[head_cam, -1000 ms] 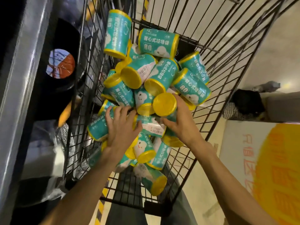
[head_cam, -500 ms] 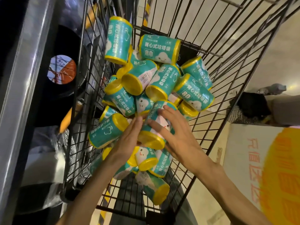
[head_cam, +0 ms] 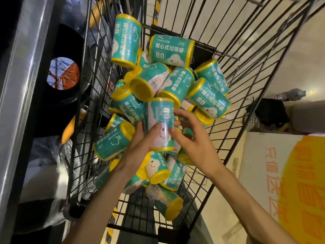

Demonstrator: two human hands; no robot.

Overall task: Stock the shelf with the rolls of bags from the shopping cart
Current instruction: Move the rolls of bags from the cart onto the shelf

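1. A roll of bags (head_cam: 159, 120), teal with yellow ends, is standing upright above the heap in the cart, lifted clear enough to be carried off to the shelf, as I judge it.
2. The left hand (head_cam: 140, 140) is gripping the roll's lower left side, thumb across its front, apparently taking its weight.
3. The right hand (head_cam: 190, 136) is pinching the roll's right side with curled fingertips, which seems to be steadying it or passing it across.
4. The held roll is blurred; a large "80" is reading sideways on its teal band, with a pale cloud face below.
5. The pile of rolls (head_cam: 168, 81) is lying jumbled at every angle, probably tipped in loose rather than stacked.
6. A clearly lit roll (head_cam: 171, 50) near the far end is showing "Yunlei" with Chinese characters, then 背心式垃圾袋, a small boxed 大号, a framed "80" and a smiling cloud.
7. The shopping cart (head_cam: 246, 71), black wire, is holding everything; pale floor is showing through its bars.
8. To the left, outside the bars, a black vinyl record (head_cam: 52, 95) with an orange and white centre label is lying; its writing is too small to read.
9. At the right, a white board (head_cam: 255, 169) with a yellow disc is carrying orange Chinese characters, too blurred to read.
10. No shelf is clearly showing.
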